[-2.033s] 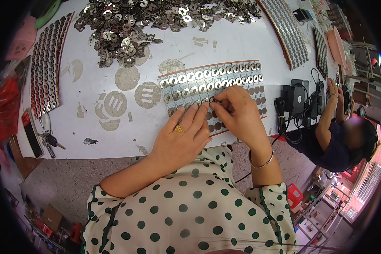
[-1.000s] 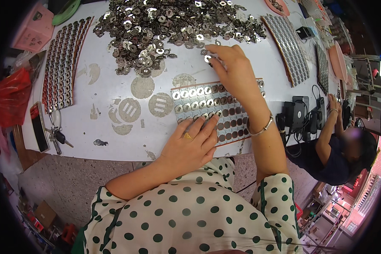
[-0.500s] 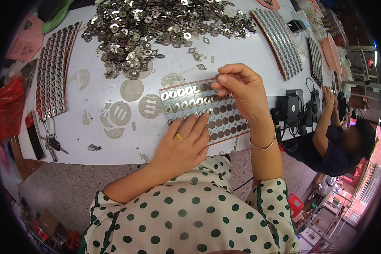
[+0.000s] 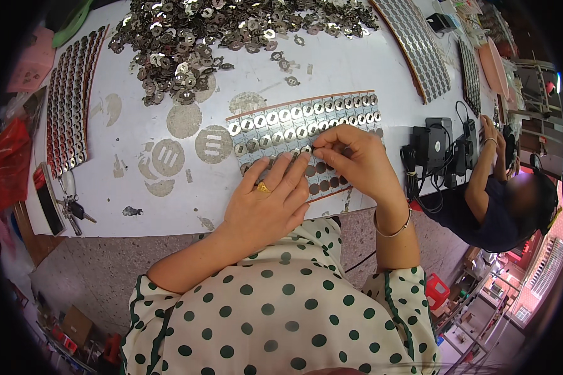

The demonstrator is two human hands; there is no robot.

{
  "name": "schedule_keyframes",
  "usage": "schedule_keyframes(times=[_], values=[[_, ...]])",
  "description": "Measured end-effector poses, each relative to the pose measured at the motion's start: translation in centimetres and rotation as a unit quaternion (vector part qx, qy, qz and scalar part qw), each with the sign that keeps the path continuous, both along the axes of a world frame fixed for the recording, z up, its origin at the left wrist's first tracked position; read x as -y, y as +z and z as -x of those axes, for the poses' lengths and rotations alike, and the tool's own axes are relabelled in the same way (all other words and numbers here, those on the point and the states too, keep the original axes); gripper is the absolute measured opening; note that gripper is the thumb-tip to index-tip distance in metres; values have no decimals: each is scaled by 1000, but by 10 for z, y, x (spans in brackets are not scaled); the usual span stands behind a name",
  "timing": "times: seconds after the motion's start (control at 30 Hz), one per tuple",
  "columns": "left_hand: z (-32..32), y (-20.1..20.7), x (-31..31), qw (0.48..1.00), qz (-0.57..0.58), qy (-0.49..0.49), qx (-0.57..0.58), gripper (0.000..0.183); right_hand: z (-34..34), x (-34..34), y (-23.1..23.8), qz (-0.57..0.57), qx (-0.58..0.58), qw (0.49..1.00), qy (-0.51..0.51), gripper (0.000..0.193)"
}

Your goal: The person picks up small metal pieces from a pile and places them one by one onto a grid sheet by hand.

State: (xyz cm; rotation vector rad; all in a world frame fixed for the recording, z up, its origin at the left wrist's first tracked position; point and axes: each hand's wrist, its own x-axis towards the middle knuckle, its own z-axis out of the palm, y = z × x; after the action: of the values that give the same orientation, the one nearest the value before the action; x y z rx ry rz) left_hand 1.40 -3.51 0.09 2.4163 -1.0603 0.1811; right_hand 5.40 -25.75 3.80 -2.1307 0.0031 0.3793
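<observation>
A rectangular panel (image 4: pixel 275 142) of joined small boards lies on the white table in front of me. Round silvery metal pieces with slotted centres fill its far rows, while dark round spots (image 4: pixel 324 187) show in the near rows at right. My left hand (image 4: pixel 266 197) rests flat on the panel's near-left part, fingers a little apart, fingertips touching the metal pieces. Above the panel's middle, my right hand (image 4: pixel 360 161) is closed in a pinch beside the left fingertips. Whatever lies between its thumb and forefinger is too small and hidden to name.
A big heap of loose metal pieces (image 4: pixel 187 53) covers the far table. Similar panels lie at left (image 4: pixel 75 103) and far right (image 4: pixel 413 47). Black power adapters (image 4: pixel 430 153) with cables stand at right, keys (image 4: pixel 75 207) at left. A co-worker (image 4: pixel 497 200) sits at right.
My right hand has come down and nearer me, from above the panel's far edge to beside my left fingertips. More of the panel's far-right rows now shows. My left hand stays on the panel.
</observation>
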Motion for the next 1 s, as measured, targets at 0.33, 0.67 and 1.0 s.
schedule_keyframes(times=[0.33, 0.67, 1.0], values=[[3, 0, -1, 1000, -13, 2, 1, 35, 7, -4, 0, 36, 29, 999, -14, 19], [4, -3, -1, 1000, -2, 4, -10, 31, 13, -11, 1, 63, 76, 995, 3, 17], [3, -2, -4, 1000, -2, 7, -3, 31, 5, -14, 13, 138, 141, 980, 19, 20]])
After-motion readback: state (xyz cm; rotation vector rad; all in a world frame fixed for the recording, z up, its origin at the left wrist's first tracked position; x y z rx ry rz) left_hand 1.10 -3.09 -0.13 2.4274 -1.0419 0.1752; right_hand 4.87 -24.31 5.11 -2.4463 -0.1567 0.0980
